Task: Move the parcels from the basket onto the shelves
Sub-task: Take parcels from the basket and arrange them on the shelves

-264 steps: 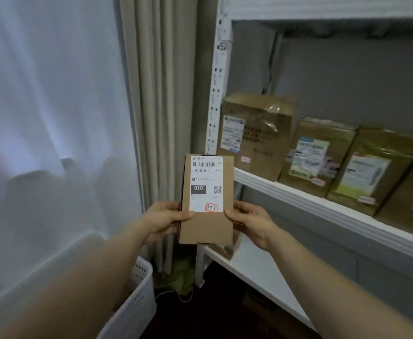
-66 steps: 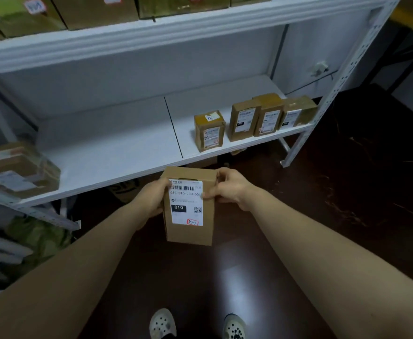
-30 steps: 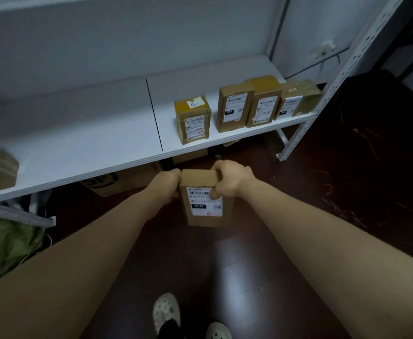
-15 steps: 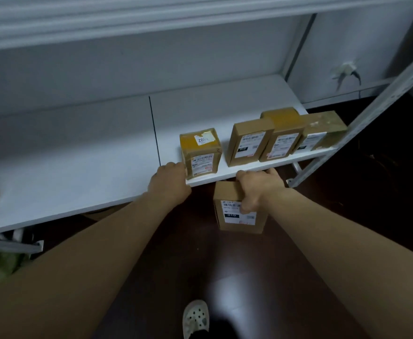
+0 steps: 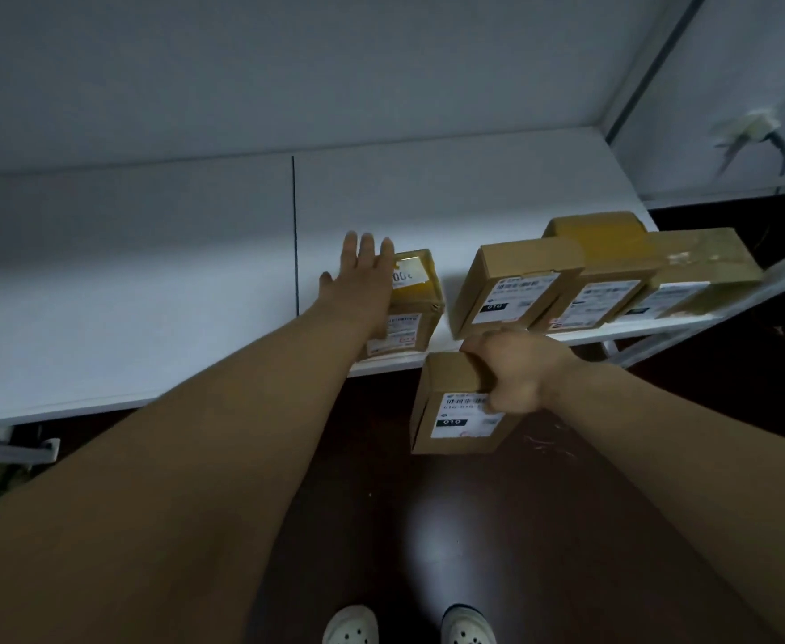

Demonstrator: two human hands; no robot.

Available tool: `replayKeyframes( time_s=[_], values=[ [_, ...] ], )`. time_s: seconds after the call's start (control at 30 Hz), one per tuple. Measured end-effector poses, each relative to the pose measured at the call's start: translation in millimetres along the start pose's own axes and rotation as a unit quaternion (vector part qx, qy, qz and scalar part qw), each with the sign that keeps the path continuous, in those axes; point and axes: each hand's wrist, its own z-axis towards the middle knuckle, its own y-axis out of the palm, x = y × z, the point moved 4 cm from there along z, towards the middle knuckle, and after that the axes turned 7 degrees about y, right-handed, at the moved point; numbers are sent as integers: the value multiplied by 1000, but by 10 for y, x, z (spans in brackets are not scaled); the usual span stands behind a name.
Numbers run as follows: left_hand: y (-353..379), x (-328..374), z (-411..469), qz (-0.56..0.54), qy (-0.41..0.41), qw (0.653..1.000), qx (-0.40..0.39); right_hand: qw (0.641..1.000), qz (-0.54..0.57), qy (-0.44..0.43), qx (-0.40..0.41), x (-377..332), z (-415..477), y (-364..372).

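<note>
Right hand (image 5: 511, 371) grips parcel (image 5: 455, 425) from above, below shelf (image 5: 149, 318) edge; left hand (image 5: 363, 281), fingers (image 5: 365, 246) straight, rests on taped box (image 5: 411, 318) at parcel's 11 o'clock.

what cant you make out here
Head view, left hand covers the left side of the yellow-taped parcel and part of its top label.
Head view, right hand hides a top corner of the held parcel and part of its label.
Head view, label print on the three shelf parcels is too blurred to read.
</note>
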Motion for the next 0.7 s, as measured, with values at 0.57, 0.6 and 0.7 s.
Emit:
replayKeyframes(
  time_s=[0.57, 0.6, 0.7],
  values=[
    [103, -720, -331, -14, -56, 998, -5, 999, -17, -14, 38, -325, 263, -379],
    [109, -730, -325, -11, -56, 998, -5, 999, -20, -16, 46, -352, 271, -425],
    [101, -732, -309, -1, -60, 998, -7, 998, -23, -16, 63, -399, 273, -550]
  ],
)
